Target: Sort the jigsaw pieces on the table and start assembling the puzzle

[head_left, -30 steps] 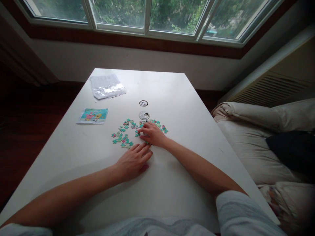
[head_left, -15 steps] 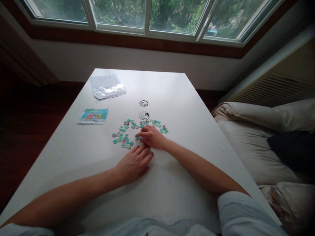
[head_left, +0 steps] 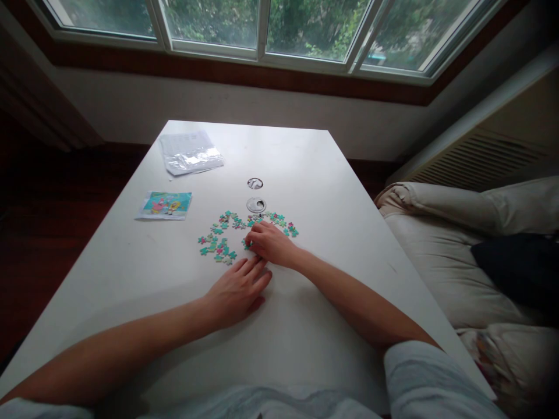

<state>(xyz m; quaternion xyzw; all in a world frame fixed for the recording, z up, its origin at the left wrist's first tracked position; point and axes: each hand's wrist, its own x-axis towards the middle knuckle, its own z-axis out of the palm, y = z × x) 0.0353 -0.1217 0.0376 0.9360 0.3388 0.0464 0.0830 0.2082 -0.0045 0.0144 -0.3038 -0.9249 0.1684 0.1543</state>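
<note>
Right hand (head_left: 271, 243): just curled inward at puzzle pieces (head_left: 212, 247), cannot tell whether grasping any. Left hand (head_left: 236, 293): unmoved, palm-down nearer, likewise unclear.

A big white table (head_left: 332, 198) is carrying everything. Lots of little puzzle pieces (head_left: 219, 250), mostly green with bits of pink, are lying in a loose, curvy bunch near its middle. Two round shiny things (head_left: 256, 205) are sitting just behind them, one past the other. A bright picture card (head_left: 168, 205) is lying to the left, and a shiny clear bag (head_left: 192, 154) is resting near the far left corner.
</note>
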